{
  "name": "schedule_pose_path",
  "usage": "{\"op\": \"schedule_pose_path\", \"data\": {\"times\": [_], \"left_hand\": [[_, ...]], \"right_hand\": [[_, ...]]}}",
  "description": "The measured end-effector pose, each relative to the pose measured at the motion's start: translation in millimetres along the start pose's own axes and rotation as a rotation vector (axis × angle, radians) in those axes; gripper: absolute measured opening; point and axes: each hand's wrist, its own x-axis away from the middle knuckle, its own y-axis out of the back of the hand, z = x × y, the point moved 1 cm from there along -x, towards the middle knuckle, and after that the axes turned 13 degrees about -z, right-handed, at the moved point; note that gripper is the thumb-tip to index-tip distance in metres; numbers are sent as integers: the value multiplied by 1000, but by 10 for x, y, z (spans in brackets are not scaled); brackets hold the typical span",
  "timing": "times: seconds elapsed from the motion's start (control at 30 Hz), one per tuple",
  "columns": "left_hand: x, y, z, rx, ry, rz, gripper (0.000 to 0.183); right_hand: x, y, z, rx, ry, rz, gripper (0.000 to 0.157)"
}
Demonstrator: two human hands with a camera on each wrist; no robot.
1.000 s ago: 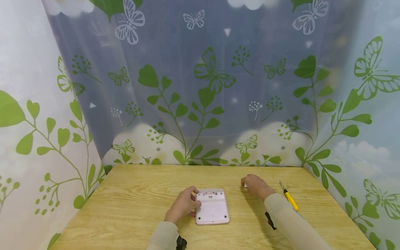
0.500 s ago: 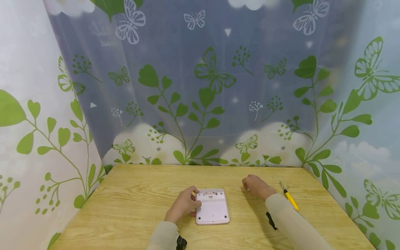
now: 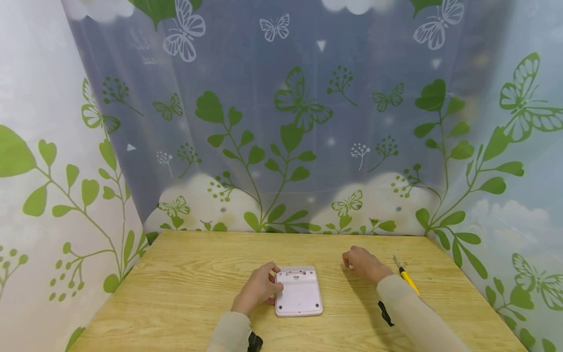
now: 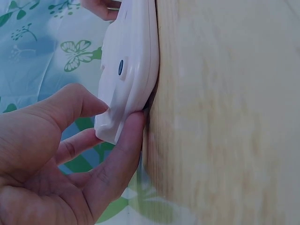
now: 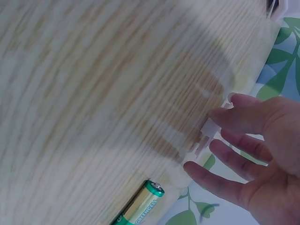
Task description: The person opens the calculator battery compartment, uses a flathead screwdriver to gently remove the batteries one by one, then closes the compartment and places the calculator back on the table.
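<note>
A pale pink, square-bodied device [image 3: 299, 296], like a desk calculator, lies on the table with its underside up. An uncovered battery slot [image 3: 296, 273] shows near its far edge. My left hand [image 3: 257, 287] pinches the device's left edge, thumb on the underside, as the left wrist view shows at the rounded corner [image 4: 124, 93]. Off to the right, my right hand [image 3: 362, 264] holds a small pale battery cover [image 5: 211, 127] between thumb and fingers, low over the table. In the right wrist view a green and gold battery [image 5: 140, 204] lies close by.
A tool with a yellow and black handle [image 3: 409, 281] and a thin metal shaft, like a screwdriver, lies right of my right forearm. The wooden table [image 3: 198, 274] ends at a curtain [image 3: 264, 146] printed with leaves and butterflies, which also hangs at both sides.
My right hand has shifted very slightly to the right. The left hand and the pink device have stayed in place.
</note>
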Motion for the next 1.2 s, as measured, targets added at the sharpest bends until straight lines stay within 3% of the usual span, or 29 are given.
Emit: {"op": "schedule_pose_path", "data": {"times": [0.23, 0.6, 1.0, 1.2], "left_hand": [[10, 11, 0, 6, -10, 0, 37], [1, 7, 4, 0, -3, 0, 38], [-4, -7, 8, -1, 10, 2, 37], [8, -3, -3, -14, 3, -1, 37]], "right_hand": [[62, 24, 12, 37, -13, -19, 15], [64, -35, -42, -11, -52, -28, 18], [123, 57, -64, -48, -127, -12, 12], [118, 27, -97, -63, -112, -14, 8]]}}
